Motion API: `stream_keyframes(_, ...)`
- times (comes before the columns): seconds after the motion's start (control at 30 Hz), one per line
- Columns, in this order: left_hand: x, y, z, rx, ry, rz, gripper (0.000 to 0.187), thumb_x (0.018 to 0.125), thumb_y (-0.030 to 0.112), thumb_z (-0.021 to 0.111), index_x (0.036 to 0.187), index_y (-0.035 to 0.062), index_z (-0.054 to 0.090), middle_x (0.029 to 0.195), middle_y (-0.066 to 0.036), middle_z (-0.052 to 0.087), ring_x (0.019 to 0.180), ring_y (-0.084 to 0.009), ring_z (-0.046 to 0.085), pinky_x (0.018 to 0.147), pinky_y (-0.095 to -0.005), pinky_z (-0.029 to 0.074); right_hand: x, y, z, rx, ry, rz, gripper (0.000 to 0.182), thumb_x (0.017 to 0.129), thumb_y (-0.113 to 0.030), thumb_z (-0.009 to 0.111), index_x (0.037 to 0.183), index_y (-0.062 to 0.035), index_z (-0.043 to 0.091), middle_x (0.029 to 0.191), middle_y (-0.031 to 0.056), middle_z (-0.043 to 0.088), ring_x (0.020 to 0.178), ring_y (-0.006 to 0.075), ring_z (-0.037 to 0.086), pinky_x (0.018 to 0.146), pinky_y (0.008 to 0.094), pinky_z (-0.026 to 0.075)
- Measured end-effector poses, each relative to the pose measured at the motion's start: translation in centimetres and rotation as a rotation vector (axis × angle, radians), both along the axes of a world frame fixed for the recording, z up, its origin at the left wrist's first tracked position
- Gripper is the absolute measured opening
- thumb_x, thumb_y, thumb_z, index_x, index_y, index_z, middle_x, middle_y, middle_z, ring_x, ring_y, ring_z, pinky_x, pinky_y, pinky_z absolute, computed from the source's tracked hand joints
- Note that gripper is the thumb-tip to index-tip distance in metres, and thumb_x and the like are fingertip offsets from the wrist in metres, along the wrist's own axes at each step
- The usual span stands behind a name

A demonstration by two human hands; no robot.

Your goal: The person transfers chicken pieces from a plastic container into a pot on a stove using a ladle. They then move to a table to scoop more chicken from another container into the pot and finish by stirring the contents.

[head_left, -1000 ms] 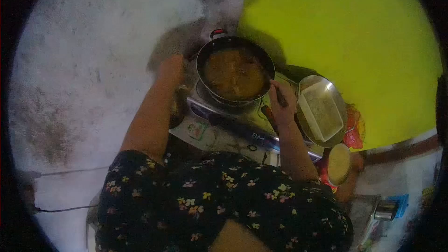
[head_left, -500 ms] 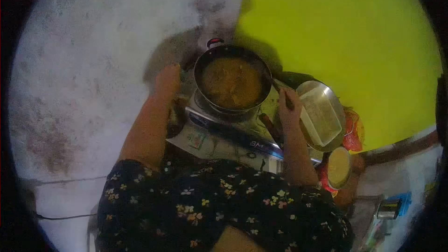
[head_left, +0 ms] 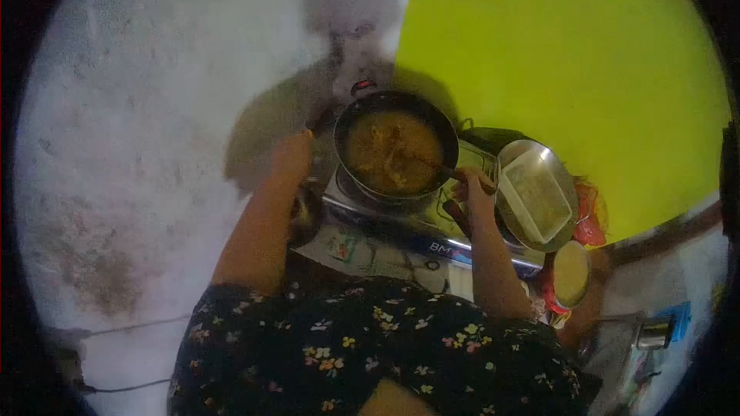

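A dark wok (head_left: 343, 173) of brown, saucy food (head_left: 385, 139) stands on a gas stove (head_left: 408, 235). My right hand (head_left: 478, 189) is closed round the handle of a spatula (head_left: 447, 172) that reaches over the wok's right rim. The spatula's head is sunk in the food and hidden. At the wok's left side my left hand (head_left: 294, 156) is closed; whatever it grips, if anything, is too dark to make out. A small red-and-black side handle (head_left: 362, 88) sticks out at the wok's far side, and a dark long handle (head_left: 458, 217) points toward me.
Right of the stove, a round metal pan (head_left: 505, 219) holds a pale rectangular container (head_left: 543, 204). Beside it lie a red plastic bag (head_left: 592, 216) and an open tub (head_left: 571, 273) with yellowish contents. Walls, grey (head_left: 169, 92) and yellow-green (head_left: 555, 62), rise behind the stove.
The camera view has shifted, so the stove and wok appear lower and farther right. My right hand has swung the spatula from the wok's right edge inward across the food. My left hand stays beside the wok.
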State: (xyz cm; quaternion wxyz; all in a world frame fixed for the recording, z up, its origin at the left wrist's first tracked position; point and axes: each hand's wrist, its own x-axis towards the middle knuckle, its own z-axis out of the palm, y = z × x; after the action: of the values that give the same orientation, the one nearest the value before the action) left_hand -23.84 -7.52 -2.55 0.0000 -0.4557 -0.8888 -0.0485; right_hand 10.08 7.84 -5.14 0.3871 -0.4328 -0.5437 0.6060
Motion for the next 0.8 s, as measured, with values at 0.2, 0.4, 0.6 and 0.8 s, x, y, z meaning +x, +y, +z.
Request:
stream_keyframes(0.2, -1.4, -0.3, -2.1, 0.060, -0.098, -0.032, 0.031, 0.096, 0.022, 0.044, 0.106, -0.0022, 0.061, 0.095, -0.023, 0.066, 0.086, -0.0409, 0.064, 0.077, -0.0491, 0.051, -1.3, -1.5, -1.5, 0.282, -0.131, 0.109, 0.024, 0.089, -0.020, 0.066, 0.108, -0.0050, 0.067, 0.094, 0.0039, 0.067, 0.082, 0.0113, 0.059, 0.076, 0.0236, 0.047)
stream_keyframes(0.4, -0.2, -0.9, -1.3, 0.150, -0.136, -0.090, 0.026, 0.089, 0.013, 0.053, 0.109, -0.0023, 0.057, 0.114, -0.022, 0.060, 0.106, -0.0378, 0.058, 0.088, -0.0474, 0.047, -1.6, -2.5, -0.6, 0.090, 0.007, -0.066, 0.020, 0.090, -0.015, 0.063, 0.105, -0.0024, 0.068, 0.093, 0.0072, 0.067, 0.080, 0.0116, 0.062, 0.072, 0.0237, 0.049)
stream_keyframes(0.6, 0.7, -1.3, 0.3, 0.255, -0.207, -0.143, 0.025, 0.086, 0.014, 0.058, 0.105, -0.0022, 0.056, 0.109, -0.021, 0.057, 0.109, -0.0385, 0.053, 0.097, -0.0485, 0.039, -0.9, -3.9, -0.8, 0.135, 0.097, -0.154, 0.019, 0.092, -0.012, 0.060, 0.105, -0.0007, 0.067, 0.092, 0.0083, 0.067, 0.079, 0.0133, 0.064, 0.070, 0.0252, 0.052)
stream_keyframes(0.8, 0.0, -0.7, 0.0, 0.096, -0.119, -0.140, 0.043, 0.088, 0.019, 0.059, 0.124, -0.0012, 0.047, 0.134, -0.021, 0.043, 0.126, -0.0362, 0.042, 0.108, -0.0516, 0.027, -1.2, -5.2, 0.5, 0.129, 0.028, -0.187, 0.020, 0.093, -0.011, 0.058, 0.107, 0.0011, 0.066, 0.092, 0.0093, 0.066, 0.080, 0.0145, 0.064, 0.073, 0.0271, 0.052)
